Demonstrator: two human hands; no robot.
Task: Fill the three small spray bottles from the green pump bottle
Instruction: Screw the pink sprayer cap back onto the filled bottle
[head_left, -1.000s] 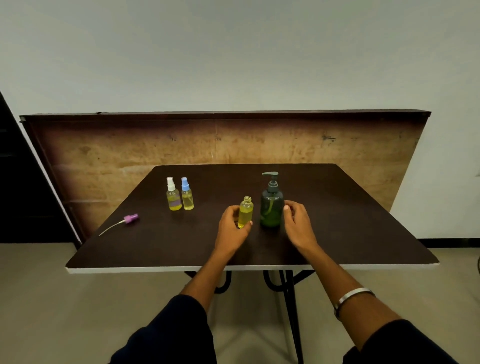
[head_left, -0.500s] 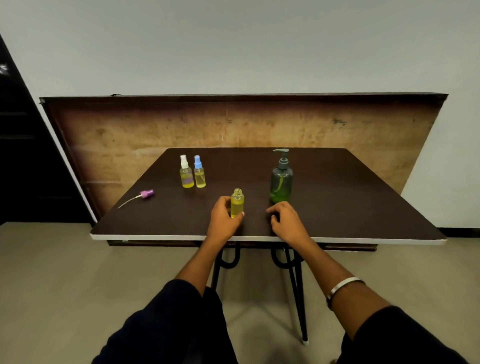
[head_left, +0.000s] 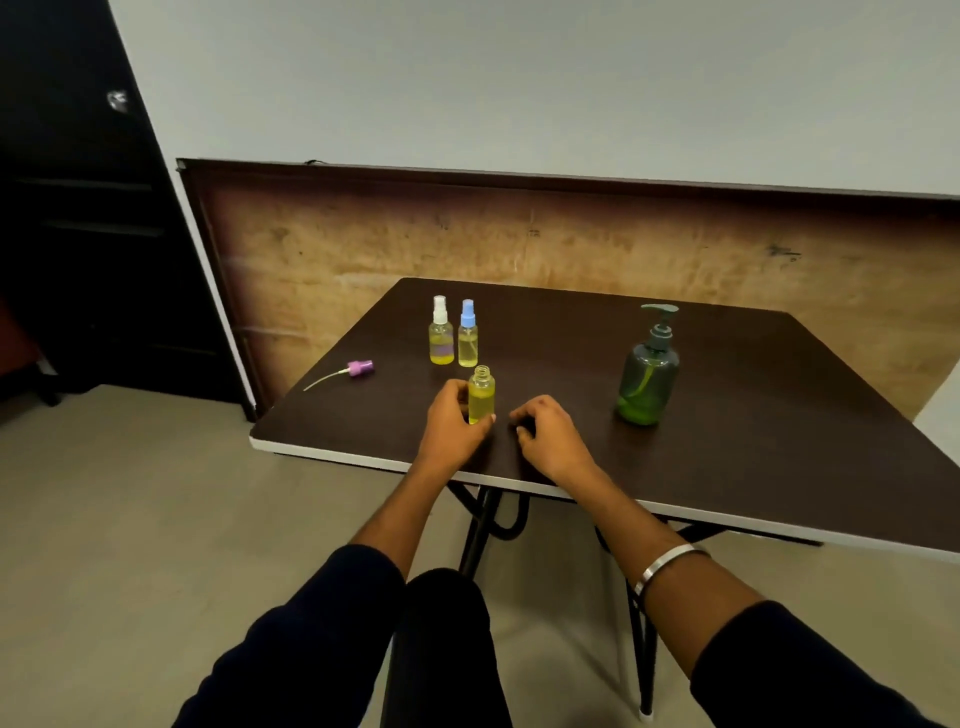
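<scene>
The table (head_left: 753, 415) carries the pump bottle (head_left: 648, 382) upright toward its right side. Near the front edge, the left hand (head_left: 452, 423) grips the open bottle (head_left: 481, 395); the right hand (head_left: 550, 436) rests beside it, fingers curled, empty. Two capped bottles (head_left: 454, 338) stand behind, the purple sprayer (head_left: 358, 369) at the left edge.

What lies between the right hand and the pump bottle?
Nothing: the head view shows only bare dark table between the right hand and the pump bottle.
</scene>
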